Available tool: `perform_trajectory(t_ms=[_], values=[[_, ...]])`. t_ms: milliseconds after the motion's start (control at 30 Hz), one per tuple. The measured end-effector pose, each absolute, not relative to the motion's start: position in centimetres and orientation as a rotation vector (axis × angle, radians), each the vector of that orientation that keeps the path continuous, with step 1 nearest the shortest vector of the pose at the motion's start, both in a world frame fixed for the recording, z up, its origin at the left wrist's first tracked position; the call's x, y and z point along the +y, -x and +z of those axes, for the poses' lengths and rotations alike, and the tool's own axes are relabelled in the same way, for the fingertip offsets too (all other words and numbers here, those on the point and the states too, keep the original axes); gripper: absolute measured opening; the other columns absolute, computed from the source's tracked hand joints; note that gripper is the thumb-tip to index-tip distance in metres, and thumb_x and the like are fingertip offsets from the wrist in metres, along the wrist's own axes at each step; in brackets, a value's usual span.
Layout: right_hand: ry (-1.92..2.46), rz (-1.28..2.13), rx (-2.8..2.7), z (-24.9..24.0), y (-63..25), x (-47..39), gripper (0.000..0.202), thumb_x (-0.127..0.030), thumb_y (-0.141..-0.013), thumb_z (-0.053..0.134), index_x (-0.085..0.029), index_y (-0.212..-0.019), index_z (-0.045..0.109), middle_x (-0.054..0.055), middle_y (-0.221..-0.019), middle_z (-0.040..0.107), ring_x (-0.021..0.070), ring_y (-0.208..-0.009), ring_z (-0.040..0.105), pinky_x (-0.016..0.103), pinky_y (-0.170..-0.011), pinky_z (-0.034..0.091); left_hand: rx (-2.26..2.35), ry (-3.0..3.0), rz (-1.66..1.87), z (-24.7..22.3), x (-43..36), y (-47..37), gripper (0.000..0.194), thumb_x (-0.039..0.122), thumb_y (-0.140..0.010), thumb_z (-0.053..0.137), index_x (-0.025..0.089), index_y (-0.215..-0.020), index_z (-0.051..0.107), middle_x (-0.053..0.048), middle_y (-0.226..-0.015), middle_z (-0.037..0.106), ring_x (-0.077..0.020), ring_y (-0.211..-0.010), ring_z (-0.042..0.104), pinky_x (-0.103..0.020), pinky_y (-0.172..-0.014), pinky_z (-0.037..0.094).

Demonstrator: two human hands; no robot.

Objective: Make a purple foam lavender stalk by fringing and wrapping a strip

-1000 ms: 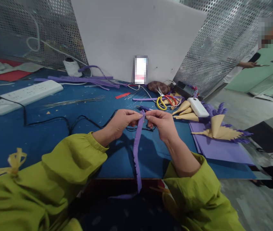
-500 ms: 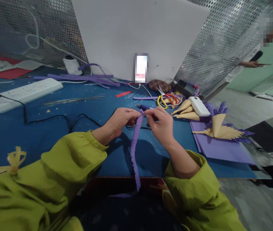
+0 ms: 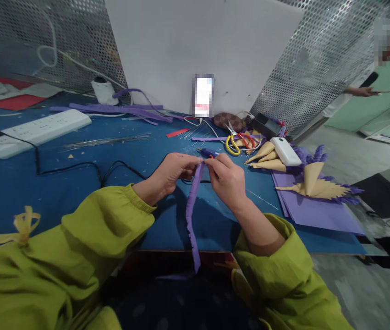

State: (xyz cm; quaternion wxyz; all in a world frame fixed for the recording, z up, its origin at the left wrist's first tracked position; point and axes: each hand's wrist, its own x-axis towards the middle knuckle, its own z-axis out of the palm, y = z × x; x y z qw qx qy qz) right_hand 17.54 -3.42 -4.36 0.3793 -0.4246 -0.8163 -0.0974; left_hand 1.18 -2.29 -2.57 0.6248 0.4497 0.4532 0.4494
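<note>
A narrow purple paper strip (image 3: pixel 190 211) with a finely cut edge hangs from my fingertips, its lower end dropping past the table edge toward my lap. My left hand (image 3: pixel 176 170) pinches its top end between thumb and forefinger. My right hand (image 3: pixel 227 178) is closed at the same top end, thumb and forefinger pressed together on it. The fingers hide the exact tip. Just behind my right hand lies a blue tool (image 3: pixel 207 151) with a pointed tip, partly covered. A thin shiny strand (image 3: pixel 263 200) shows beside my right wrist; whether I hold it I cannot tell.
Scissors (image 3: pixel 232 144) with yellow handles, tan paper cones (image 3: pixel 266 165), a white power bank (image 3: pixel 287 151) and purple sheets (image 3: pixel 321 217) lie right. A phone (image 3: pixel 202 95) stands behind. Left are a power strip (image 3: pixel 43 130), wires (image 3: pixel 112 140) and purple strips (image 3: pixel 122 111). A person's hand (image 3: pixel 363 91) shows far right.
My right fingers have closed in over the strip's top end, which stuck up visibly before. The right hand has shifted slightly left. A thin strand now shows by my right wrist.
</note>
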Motion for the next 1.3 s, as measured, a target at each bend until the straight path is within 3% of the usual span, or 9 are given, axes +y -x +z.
perform_trajectory(t_ms=[200, 333, 467, 700, 900, 1167, 1300], values=[[1.033, 0.091, -1.998, -4.3, -17.5, -3.3, 0.027, -0.014, -0.093, 0.047, -0.017, -0.099, 0.072, 0.006, -0.085, 0.063, 0.0146, -0.070, 0.063, 0.027, -0.066, 0.050, 1.075, -1.121, 1.088, -2.4, -2.1, -1.2, 0.028, 0.030, -0.067, 0.072, 0.016, -0.050, 0.054, 0.005, -0.049, 0.044, -0.0077, -0.048, 0.039, -0.025, -0.051, 0.032], [1.049, 0.505, -1.778, -4.4, -17.7, -2.8, 0.018, -0.015, -0.086, 0.055, -0.017, -0.092, 0.071, 0.000, -0.074, 0.061, 0.0108, -0.056, 0.063, 0.024, -0.057, 0.050, 1.091, -1.237, 1.117, -2.5, -1.9, -1.1, 0.023, 0.028, -0.068, 0.070, 0.014, -0.052, 0.060, 0.003, -0.052, 0.052, -0.0082, -0.051, 0.042, -0.024, -0.052, 0.034], [1.066, 0.694, -1.680, -4.5, -17.8, -2.6, 0.014, -0.016, -0.081, 0.058, -0.017, -0.086, 0.072, 0.000, -0.070, 0.063, 0.0111, -0.054, 0.063, 0.024, -0.055, 0.051, 1.137, -1.321, 1.136, -2.5, -1.9, -1.1, 0.018, 0.028, -0.069, 0.070, 0.014, -0.057, 0.066, 0.003, -0.052, 0.055, -0.0086, -0.052, 0.045, -0.024, -0.052, 0.035], [1.045, 0.679, -1.656, -4.5, -17.9, -2.4, 0.017, -0.012, -0.077, 0.057, -0.017, -0.080, 0.072, -0.002, -0.067, 0.059, 0.0092, -0.050, 0.061, 0.022, -0.051, 0.050, 1.128, -1.353, 1.131, -2.7, -1.7, -1.2, 0.017, 0.027, -0.068, 0.071, 0.014, -0.059, 0.067, 0.003, -0.052, 0.057, -0.0084, -0.051, 0.046, -0.023, -0.052, 0.035], [0.997, 0.582, -1.720, -4.8, -17.9, -2.4, 0.019, -0.010, -0.080, 0.054, -0.018, -0.083, 0.071, -0.001, -0.073, 0.058, 0.0095, -0.054, 0.063, 0.022, -0.053, 0.050, 1.055, -1.289, 1.108, -2.7, -1.6, -1.1, 0.027, 0.034, -0.071, 0.071, 0.014, -0.054, 0.063, 0.002, -0.052, 0.054, -0.0091, -0.051, 0.046, -0.025, -0.053, 0.037], [1.014, 0.561, -1.761, -4.9, -17.8, -2.4, 0.017, -0.011, -0.082, 0.055, -0.019, -0.083, 0.070, 0.000, -0.076, 0.060, 0.0102, -0.054, 0.063, 0.024, -0.055, 0.050, 1.129, -1.325, 1.137, -2.6, -1.6, -1.1, 0.019, 0.029, -0.065, 0.075, 0.013, -0.058, 0.067, 0.002, -0.053, 0.056, -0.0083, -0.051, 0.045, -0.023, -0.053, 0.036], [1.011, 0.563, -1.740, -4.9, -17.8, -2.3, 0.017, -0.011, -0.082, 0.055, -0.019, -0.083, 0.070, -0.001, -0.076, 0.060, 0.0103, -0.054, 0.062, 0.024, -0.055, 0.050, 1.077, -1.261, 1.082, -2.6, -1.5, -1.0, 0.027, 0.037, -0.069, 0.073, 0.014, -0.056, 0.065, 0.001, -0.052, 0.055, -0.0087, -0.049, 0.045, -0.025, -0.051, 0.036]])
